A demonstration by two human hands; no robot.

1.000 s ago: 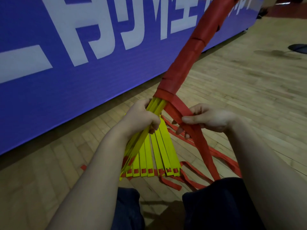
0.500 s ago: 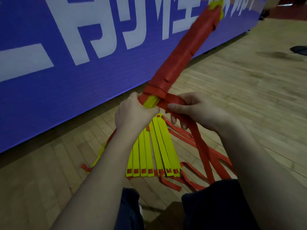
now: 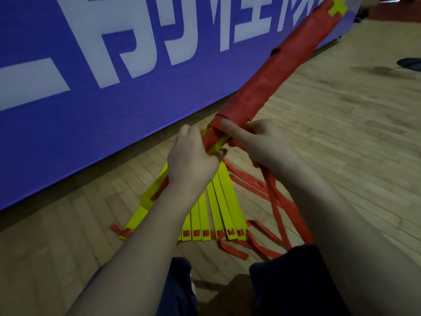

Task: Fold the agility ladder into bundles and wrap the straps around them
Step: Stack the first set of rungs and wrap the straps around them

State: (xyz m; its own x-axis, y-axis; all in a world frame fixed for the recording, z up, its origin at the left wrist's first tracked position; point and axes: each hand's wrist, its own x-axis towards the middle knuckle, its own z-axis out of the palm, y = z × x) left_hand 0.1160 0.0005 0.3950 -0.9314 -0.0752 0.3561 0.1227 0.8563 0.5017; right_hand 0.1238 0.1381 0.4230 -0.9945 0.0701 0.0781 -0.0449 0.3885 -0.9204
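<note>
A long bundle of yellow ladder rungs wrapped in red strap (image 3: 275, 69) slants from my hands up to the top right, its yellow tip (image 3: 337, 6) showing. My left hand (image 3: 193, 158) grips the bundle's lower, unwrapped yellow part. My right hand (image 3: 252, 142) holds the red strap (image 3: 282, 208) against the bundle, thumb pressed on the lowest wrap. The strap's loose length hangs down from that hand toward my right knee. Several more yellow rungs (image 3: 218, 213) lie fanned on the wooden floor below my hands.
A blue banner wall with white lettering (image 3: 91, 65) runs along the left and back. Loose red strap loops (image 3: 250, 183) trail on the wooden floor (image 3: 341, 124) beside the rungs. My dark-trousered knees (image 3: 284, 281) are at the bottom. A dark object (image 3: 410, 63) lies far right.
The bundle has tilted lower and further right, so its yellow tip now shows. My right hand carried the strap up and around the bundle and now presses it against the lowest wrap.
</note>
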